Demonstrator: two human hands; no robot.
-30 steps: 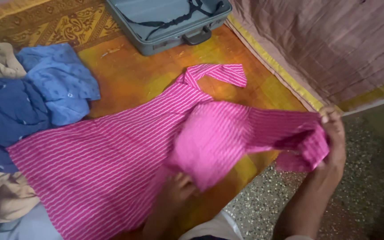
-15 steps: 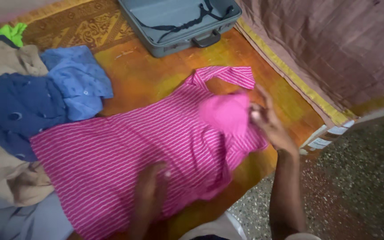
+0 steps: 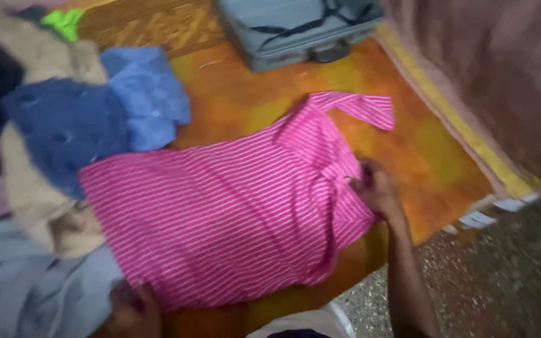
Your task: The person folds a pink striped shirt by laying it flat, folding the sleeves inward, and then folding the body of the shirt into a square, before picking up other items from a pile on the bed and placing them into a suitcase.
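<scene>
Here, a pink striped shirt (image 3: 233,213) lies mostly flat on an orange mat (image 3: 245,100) on the floor. One sleeve (image 3: 361,107) sticks out at the top, toward a grey suitcase (image 3: 302,28). The suitcase is open and sits at the far end of the mat, well apart from the shirt.

The right hand (image 3: 374,188) rests on the shirt's right edge, where the cloth is folded over. Its fingers are bent and pressed down on the fold. The picture is too blurry to show if they pinch the cloth.

The left hand (image 3: 134,307) is at the bottom, at the shirt's lower left corner. It touches the hem there. It is dark and blurry, so I cannot tell if its fingers are spread or closed.

To the left of the shirt is a pile of clothes. A light blue shirt (image 3: 148,94) lies on top, beside a dark blue one (image 3: 64,128). A tan cloth (image 3: 39,206) sits under them, and a pale grey cloth (image 3: 32,288) is at the bottom left. A little bright green bit (image 3: 62,22) peeks out at the top.

On the right is a brown cloth (image 3: 489,69) with a yellow edge. Below it is a speckled floor (image 3: 502,275).
</scene>
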